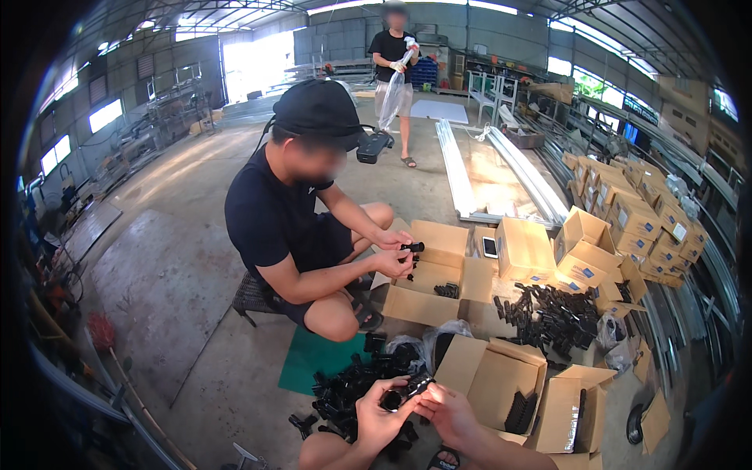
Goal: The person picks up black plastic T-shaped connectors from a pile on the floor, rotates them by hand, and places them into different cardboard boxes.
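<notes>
A black tubular plastic fitting (417,385) is held up between my two hands near the bottom of the view. My left hand (376,417) wraps round its open ring end. The fingers of my right hand (450,413) are closed at its other side, and they hide part of it. Just beyond my left hand lies a heap of similar black parts (345,394) beside a green sheet (309,360). To the right of my hands stands an open cardboard box (492,362) with a row of black pieces (520,412) inside.
A seated co-worker (274,211) handles a black part over another open box (435,266). More black parts (548,317) are piled at right, near stacked cartons (634,211). Long metal profiles (458,168) lie beyond. A standing person (389,55) holds clear plastic.
</notes>
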Demonstrator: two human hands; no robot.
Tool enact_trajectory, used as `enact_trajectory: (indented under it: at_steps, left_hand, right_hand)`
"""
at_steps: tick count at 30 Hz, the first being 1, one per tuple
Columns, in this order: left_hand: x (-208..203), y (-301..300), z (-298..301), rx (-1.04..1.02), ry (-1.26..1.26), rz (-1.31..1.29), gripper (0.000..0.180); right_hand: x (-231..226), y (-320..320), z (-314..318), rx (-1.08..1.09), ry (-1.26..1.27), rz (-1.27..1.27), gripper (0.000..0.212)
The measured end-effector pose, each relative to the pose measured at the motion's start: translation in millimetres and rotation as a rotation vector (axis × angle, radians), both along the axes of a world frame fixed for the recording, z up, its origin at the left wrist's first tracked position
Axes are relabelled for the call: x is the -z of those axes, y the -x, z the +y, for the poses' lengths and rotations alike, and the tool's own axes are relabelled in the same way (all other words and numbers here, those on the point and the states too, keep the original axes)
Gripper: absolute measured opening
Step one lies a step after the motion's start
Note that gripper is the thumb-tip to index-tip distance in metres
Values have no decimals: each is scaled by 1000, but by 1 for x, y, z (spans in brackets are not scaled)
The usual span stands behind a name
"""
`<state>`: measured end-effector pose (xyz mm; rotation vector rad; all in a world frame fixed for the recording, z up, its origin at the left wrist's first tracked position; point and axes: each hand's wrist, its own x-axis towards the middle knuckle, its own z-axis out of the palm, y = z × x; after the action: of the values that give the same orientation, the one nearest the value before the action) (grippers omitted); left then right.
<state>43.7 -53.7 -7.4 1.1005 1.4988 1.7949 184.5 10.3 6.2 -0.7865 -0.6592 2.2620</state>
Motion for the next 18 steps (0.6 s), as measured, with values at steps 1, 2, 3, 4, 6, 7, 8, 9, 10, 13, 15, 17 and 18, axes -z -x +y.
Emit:
enact_trajectory:
  at_steps: [1, 2, 3, 4, 6, 7, 8, 9, 10, 13, 15, 17, 18]
  left_hand:
    - [-4, -1, -1, -15, -1, 123, 37]
    - [-13, -3, -2, -29, -3, 246, 37]
    - [-17, -5, -2, -41, -7, 368, 38]
    - [-15, -5, -3, -26, -14, 392, 41]
    - [-10, -2, -5, 85, 15, 296, 41]
    - [-10, -1, -5, 145, 23, 242, 41]
    - [-13, 3, -7, 234, 12, 363, 54]
    - [-13, 4, -6, 340, -23, 100, 58]
    - [-13, 4, -5, 436, -56, -164, 62]
    - [-15, 17, -7, 666, -9, -800, 58]
    - [-10, 20, -4, 670, 261, -952, 50]
    - [-23, 13, -6, 596, 294, -832, 47]
    - [-24, 12, -6, 576, 296, -814, 46]
  right_hand:
    - [2, 0, 1, 5, -58, -59, 16]
    - [5, 0, 2, 10, -116, -120, 17]
    - [7, -1, 3, 17, -173, -181, 19]
    - [6, 0, 4, 24, -159, -183, 19]
    - [3, 0, 6, 40, -130, -187, 19]
    - [6, -3, 9, 62, -147, -218, 19]
    - [10, -5, 12, 83, -164, -248, 20]
    - [12, -7, 14, 104, -182, -277, 20]
    - [10, -7, 14, 110, -212, -273, 19]
    - [3, -5, 13, 101, -315, -284, 19]
    - [1, -5, 10, 63, -402, -325, 20]
    - [-1, -6, 10, 9, -439, -338, 20]
    - [-2, -7, 10, -19, -457, -345, 21]
